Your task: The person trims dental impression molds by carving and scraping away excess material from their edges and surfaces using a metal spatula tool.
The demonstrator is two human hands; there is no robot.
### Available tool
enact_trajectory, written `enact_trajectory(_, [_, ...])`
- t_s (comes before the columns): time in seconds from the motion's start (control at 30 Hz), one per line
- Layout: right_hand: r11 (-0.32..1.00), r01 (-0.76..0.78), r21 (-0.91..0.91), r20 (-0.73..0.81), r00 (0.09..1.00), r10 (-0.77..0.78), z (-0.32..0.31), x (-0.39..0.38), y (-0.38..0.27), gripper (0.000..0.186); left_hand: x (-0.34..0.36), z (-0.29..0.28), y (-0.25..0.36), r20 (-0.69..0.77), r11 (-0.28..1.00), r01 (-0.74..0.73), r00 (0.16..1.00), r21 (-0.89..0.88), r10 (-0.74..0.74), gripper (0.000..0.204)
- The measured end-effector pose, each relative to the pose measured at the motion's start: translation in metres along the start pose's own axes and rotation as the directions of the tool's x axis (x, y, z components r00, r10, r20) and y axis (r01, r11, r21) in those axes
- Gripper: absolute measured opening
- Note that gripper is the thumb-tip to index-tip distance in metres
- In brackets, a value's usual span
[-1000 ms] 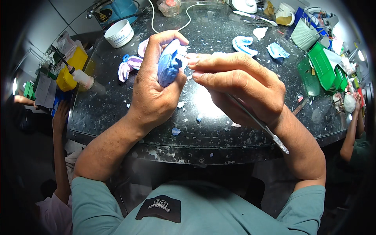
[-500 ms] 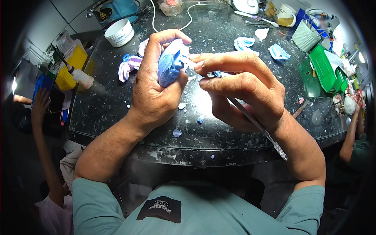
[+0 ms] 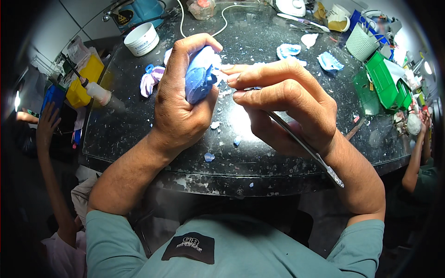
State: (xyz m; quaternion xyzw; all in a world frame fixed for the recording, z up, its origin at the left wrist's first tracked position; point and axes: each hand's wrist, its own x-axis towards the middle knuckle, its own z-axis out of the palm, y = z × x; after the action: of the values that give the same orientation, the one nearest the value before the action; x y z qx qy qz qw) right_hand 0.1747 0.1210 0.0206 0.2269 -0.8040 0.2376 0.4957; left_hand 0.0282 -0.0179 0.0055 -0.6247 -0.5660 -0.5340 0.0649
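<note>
My left hand (image 3: pixel 178 99) is wrapped round a blue, rough-edged lump like moulded impression material (image 3: pixel 198 81), holding it above the table. The lump's torn edge faces right, and the fingers hide part of it. Just right of it, my right hand (image 3: pixel 296 104) pinches a thin metal hand tool with a flat, patterned end (image 3: pixel 303 146). That end points down toward my right forearm. The tool's other end lies mostly behind the fingers, near the lump; I cannot tell whether it touches.
Blue crumbs (image 3: pixel 209 157) dot the black table (image 3: pixel 185 173). Purple (image 3: pixel 150 82) and blue moulded pieces (image 3: pixel 330 61) lie farther back. A white tub (image 3: pixel 142 40) and dropper bottle (image 3: pixel 98 93) stand left, a green box (image 3: pixel 385 81) right. Another person's hand (image 3: pixel 48 120) is far left.
My left hand and the blue lump have shifted very slightly left. My right fingers have moved a little left, while the tool's patterned end has swung slightly right and up.
</note>
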Motion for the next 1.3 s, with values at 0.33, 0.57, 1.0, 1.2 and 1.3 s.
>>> enact_trajectory(0.33, [1.0,-0.027,0.0,0.052,0.998,0.027,-0.0053,0.0001,-0.0022,0.021,0.0006,-0.0004,0.0049,0.025,0.998,0.033,0.999,0.062,-0.035,0.054])
enact_trajectory(0.57, [1.0,0.013,0.022,0.049,0.999,-0.014,-0.0046,0.0035,0.0,0.022,-0.0006,0.0012,0.0055,0.007,0.987,0.126,0.992,-0.104,-0.126,0.054])
enact_trajectory(1.0, [1.0,0.003,0.029,0.039,0.999,-0.004,-0.002,0.0012,0.0021,0.025,0.0011,-0.0023,0.0018,-0.008,0.998,0.015,1.0,0.064,-0.014,0.055])
enact_trajectory(1.2, [0.999,-0.031,0.021,0.063,0.998,0.03,-0.0044,0.0012,-0.0019,0.024,0.002,-0.004,0.0012,-0.011,0.985,-0.049,0.999,0.165,0.051,0.056])
enact_trajectory(1.3, [0.998,-0.06,0.02,0.082,0.995,0.058,-0.0051,0.0012,-0.0029,0.023,0.0014,-0.0037,0.0044,-0.015,0.98,-0.012,1.0,0.198,0.015,0.056])
